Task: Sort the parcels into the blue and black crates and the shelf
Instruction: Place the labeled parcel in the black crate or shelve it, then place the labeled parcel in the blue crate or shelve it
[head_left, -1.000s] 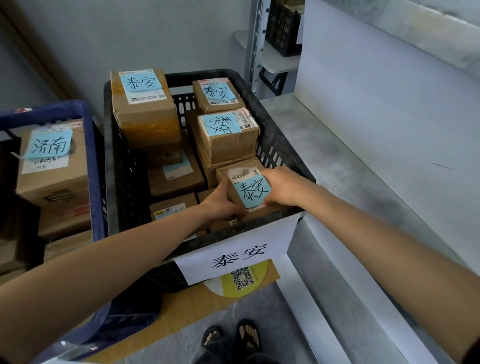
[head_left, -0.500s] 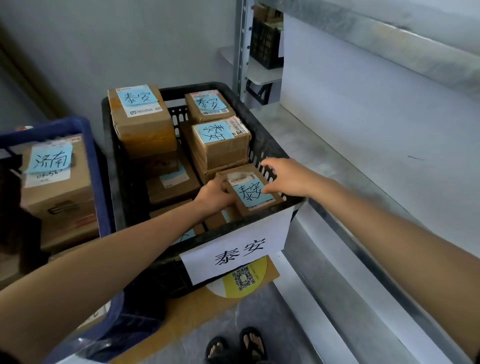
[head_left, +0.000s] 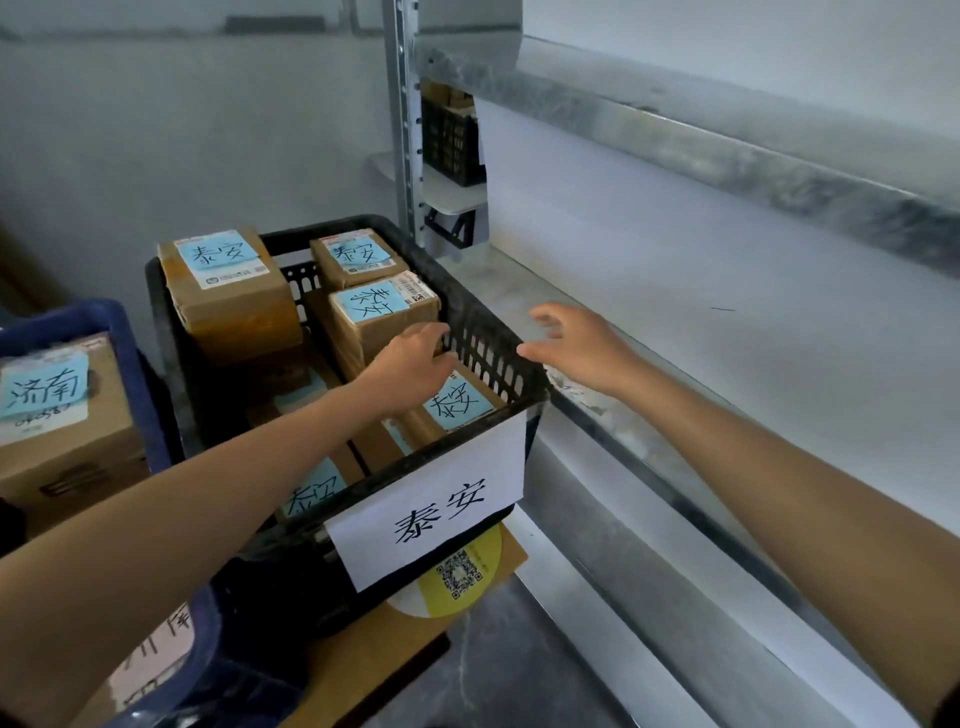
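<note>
the left hand (head_left: 410, 358) is laid on a parcel (head_left: 460, 404) in the black crate (head_left: 485, 332), fingers (head_left: 432, 332) curled, grip not discernible; the right hand (head_left: 576, 343) is held wide and empty over the shelf (head_left: 613, 291)

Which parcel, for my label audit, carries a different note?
The parcel in the blue crate: its blue note reads 济南, while those in the black crate read 泰安.

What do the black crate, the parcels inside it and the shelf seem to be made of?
The black crate looks like matte moulded plastic, given its lattice holes. The parcels are brown cardboard under glossy tape. The shelf is probably galvanised steel: grey, mottled.
</note>
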